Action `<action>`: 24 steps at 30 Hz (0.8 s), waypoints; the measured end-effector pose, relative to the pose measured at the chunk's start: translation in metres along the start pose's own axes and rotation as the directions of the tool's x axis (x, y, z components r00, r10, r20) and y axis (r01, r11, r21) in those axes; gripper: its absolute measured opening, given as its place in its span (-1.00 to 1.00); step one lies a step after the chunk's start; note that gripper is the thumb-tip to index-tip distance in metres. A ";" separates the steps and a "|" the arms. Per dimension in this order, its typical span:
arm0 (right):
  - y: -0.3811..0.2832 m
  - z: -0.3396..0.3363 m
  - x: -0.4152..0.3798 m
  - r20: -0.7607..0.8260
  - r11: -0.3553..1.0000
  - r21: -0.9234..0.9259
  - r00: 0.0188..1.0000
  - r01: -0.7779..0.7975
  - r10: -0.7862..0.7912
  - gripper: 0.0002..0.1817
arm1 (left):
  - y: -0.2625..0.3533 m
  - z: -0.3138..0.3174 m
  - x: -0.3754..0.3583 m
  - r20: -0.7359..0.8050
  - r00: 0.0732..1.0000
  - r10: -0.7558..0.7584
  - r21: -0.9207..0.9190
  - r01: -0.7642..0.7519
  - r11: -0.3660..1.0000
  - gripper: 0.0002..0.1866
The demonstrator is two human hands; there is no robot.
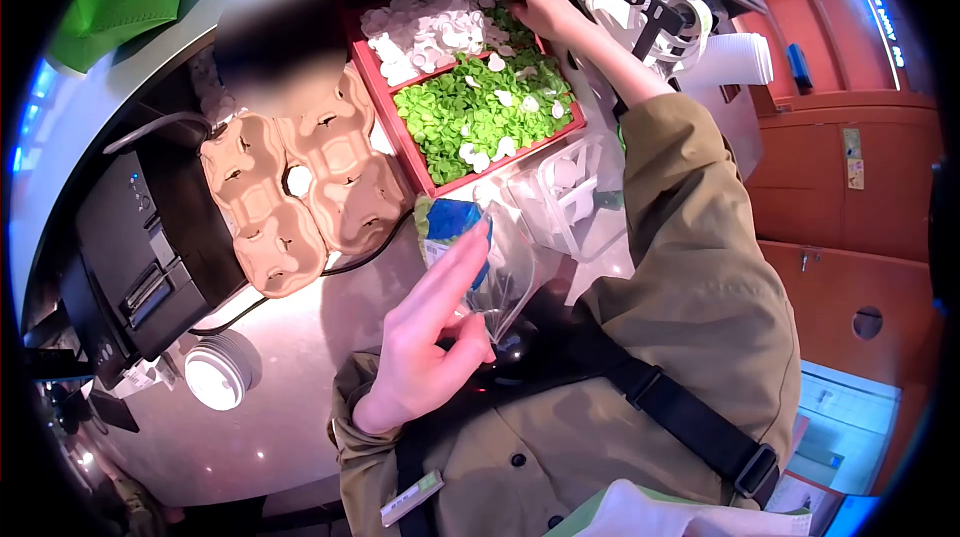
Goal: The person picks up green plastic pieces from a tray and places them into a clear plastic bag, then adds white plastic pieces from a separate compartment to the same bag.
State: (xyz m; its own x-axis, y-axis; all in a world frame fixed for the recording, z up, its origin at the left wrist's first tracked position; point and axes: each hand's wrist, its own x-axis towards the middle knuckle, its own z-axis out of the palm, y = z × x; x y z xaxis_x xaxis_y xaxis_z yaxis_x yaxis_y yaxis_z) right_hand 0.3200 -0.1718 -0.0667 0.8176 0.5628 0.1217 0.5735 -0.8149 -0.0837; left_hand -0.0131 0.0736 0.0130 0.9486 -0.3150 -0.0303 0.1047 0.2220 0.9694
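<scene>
A red divided tray [413,169] holds heaps of small flat pieces: white pieces [425,32] at the back left, bright green pieces [450,127] in front with a few white ones scattered over them. Darker green pieces lie in the back right part. My right hand [545,12] reaches to that far corner, its fingers bent and closed there; what they grip, if anything, is hidden. Nearer to my body, my left hand [430,337] has its fingers stretched out, thumb apart. Beside and behind them is a clear plastic bag [512,272] with a blue label [452,220].
Brown cardboard cup carriers [275,187] stand left of the tray. Further left are a black printer [140,257] and stacked white lids [215,377]. Clear plastic packaging [565,187] lies right of the tray's front. White stacked cups [735,59] and cables sit at the back right.
</scene>
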 end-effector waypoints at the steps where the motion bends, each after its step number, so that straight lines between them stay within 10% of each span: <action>1: 0.001 0.006 0.006 -0.008 0.999 0.013 0.999 -0.033 0.033 -0.60 | 0.000 -0.001 0.000 0.001 1.000 0.006 0.005 -0.006 1.000 -0.35; 10: -0.038 -0.017 0.018 0.237 0.987 -0.080 0.959 -0.139 0.154 -0.58 | -0.004 -0.001 -0.001 0.011 0.999 0.052 0.013 -0.052 0.999 -0.37; 16: -0.079 0.021 0.017 -0.199 0.917 -0.065 0.895 0.395 -0.399 -0.54 | -0.003 0.001 0.001 0.014 1.000 0.019 0.013 -0.019 1.000 -0.34; 20: -0.086 0.005 0.010 0.061 0.966 -0.121 0.973 0.230 -0.224 -0.57 | 0.001 0.000 -0.001 0.012 1.000 -0.014 -0.013 0.014 1.000 -0.34; 24: -0.057 0.014 -0.002 -0.243 0.936 -0.101 0.904 0.337 -0.352 -0.63 | -0.006 -0.003 -0.001 0.020 0.998 0.063 0.007 -0.063 0.998 -0.34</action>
State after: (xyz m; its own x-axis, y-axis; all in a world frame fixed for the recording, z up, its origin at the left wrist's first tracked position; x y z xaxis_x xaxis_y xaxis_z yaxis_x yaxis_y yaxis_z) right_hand 0.2870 -0.1247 -0.0756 0.5248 0.7618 0.3798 0.8070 -0.5873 0.0628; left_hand -0.0140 0.0752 0.0070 0.9473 -0.3183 0.0357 0.0424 0.2353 0.9710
